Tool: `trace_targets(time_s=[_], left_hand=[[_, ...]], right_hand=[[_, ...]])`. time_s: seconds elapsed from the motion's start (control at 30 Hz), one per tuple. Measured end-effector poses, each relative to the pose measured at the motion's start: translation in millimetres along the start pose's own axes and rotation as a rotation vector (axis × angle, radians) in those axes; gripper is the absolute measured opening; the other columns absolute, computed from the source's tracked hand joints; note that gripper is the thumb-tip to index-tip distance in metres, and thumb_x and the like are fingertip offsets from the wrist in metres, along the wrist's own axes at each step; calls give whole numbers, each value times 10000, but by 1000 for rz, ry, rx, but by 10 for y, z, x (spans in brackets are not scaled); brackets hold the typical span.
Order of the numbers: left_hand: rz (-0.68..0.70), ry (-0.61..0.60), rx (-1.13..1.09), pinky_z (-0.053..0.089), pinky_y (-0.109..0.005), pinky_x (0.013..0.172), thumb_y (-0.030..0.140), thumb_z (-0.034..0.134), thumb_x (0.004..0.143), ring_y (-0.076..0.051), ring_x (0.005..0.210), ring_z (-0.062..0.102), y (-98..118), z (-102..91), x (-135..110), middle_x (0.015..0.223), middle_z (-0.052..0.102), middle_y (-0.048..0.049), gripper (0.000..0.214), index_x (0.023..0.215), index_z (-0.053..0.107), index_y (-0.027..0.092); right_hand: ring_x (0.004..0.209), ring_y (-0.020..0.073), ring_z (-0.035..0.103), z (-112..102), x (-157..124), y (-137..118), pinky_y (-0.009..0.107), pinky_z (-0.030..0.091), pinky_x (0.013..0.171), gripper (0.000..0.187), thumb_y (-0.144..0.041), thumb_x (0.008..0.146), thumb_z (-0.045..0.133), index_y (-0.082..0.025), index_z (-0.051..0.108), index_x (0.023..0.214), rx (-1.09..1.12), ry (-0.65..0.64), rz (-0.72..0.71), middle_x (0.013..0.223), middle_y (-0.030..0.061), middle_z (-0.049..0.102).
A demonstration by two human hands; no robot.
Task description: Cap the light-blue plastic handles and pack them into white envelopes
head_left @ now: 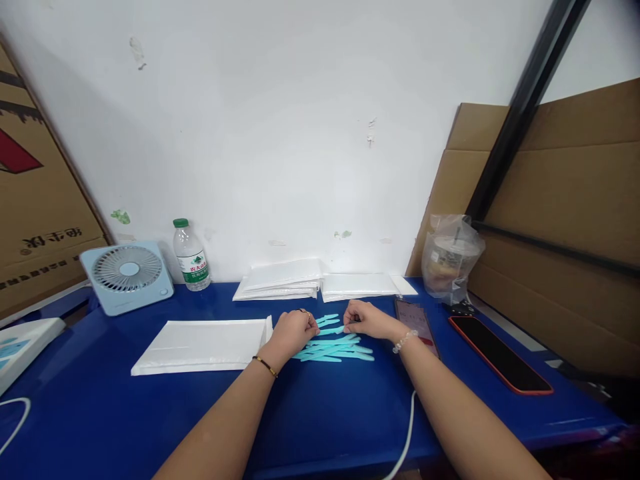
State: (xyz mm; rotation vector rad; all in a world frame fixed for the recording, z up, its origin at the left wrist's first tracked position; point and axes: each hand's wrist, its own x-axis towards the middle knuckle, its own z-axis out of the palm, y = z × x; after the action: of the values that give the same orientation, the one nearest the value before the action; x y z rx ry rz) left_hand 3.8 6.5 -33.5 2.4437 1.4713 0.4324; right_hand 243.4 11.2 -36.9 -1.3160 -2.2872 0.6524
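Several thin turquoise sticks lie in a loose pile on the blue table. My left hand rests at the pile's left end with its fingers curled, and my right hand sits at the upper right with fingers curled too. Between them both hands pinch one turquoise stick by its ends. A bracelet is on each wrist.
A white padded envelope lies left of my hands, and stacks of white envelopes sit by the wall. A small fan, a water bottle, a bagged drink cup, two phones and cardboard sheets surround the table.
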Motion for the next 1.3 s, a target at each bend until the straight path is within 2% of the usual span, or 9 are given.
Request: trace_targets(time_s=[0.13,0.27,0.37,0.47,0.57,0.9,1.07,1.2,1.3], left_hand=[[-25,52,46,364,-293,736,287,517,793,-182,808,591,-35,-93,-4,822,659,-14,149,733,637,220],[-49,51,22,371,-285,721,328,543,774,-172,782,582,-51,-141,-13,822,645,-6,138,790,643,235],[-19,42,-42,369,-259,657,385,565,752,-158,746,570,-32,-124,-23,813,627,5,183,850,639,249],[62,-33,-102,354,-234,594,417,556,752,-144,708,560,-1,-91,-32,775,620,3,214,803,647,230],[135,-114,-141,336,-226,554,433,551,754,-134,661,549,23,-69,-41,743,625,0,245,785,659,215],[96,-154,-192,323,-223,515,475,554,744,-114,593,514,58,-82,-54,728,621,17,305,850,664,211],[86,-35,-105,329,-231,567,356,522,777,-141,703,552,23,-128,-44,777,635,-2,196,766,655,213],[-13,-32,-79,330,-234,563,354,552,750,-158,752,568,-61,-179,-48,832,634,-1,167,814,654,237],[41,-9,-121,360,-234,603,409,588,725,-164,788,565,-61,-188,-65,879,611,-8,254,907,642,241]], right_hand=[[678,143,548,-90,-44,114,250,415,602,217,-364,728,647,-158,634,795,166,55,75,755,18,602],[732,158,555,-186,-104,96,266,421,646,230,-384,708,670,-174,656,799,102,119,61,835,32,609],[787,171,548,-197,-131,-13,294,402,728,190,-379,718,674,-205,684,793,-7,20,-9,861,26,593],[800,176,540,-158,-129,-103,349,347,823,142,-337,697,706,-222,689,780,-118,-105,-43,831,9,569],[788,169,531,-119,-119,-121,368,318,842,113,-313,719,688,-215,672,773,-147,-133,-43,834,6,552],[765,157,503,-132,-108,-116,288,367,737,131,-323,732,683,-198,646,743,-76,77,-61,814,12,561],[719,144,511,-184,-122,42,250,390,634,150,-325,732,663,-179,650,763,51,75,-10,823,22,565],[728,149,514,-228,-149,123,261,389,665,141,-303,719,664,-176,652,781,14,103,62,808,17,571],[787,159,515,-207,-153,17,301,365,766,163,-335,737,669,-214,662,847,-58,75,-29,860,14,564]])
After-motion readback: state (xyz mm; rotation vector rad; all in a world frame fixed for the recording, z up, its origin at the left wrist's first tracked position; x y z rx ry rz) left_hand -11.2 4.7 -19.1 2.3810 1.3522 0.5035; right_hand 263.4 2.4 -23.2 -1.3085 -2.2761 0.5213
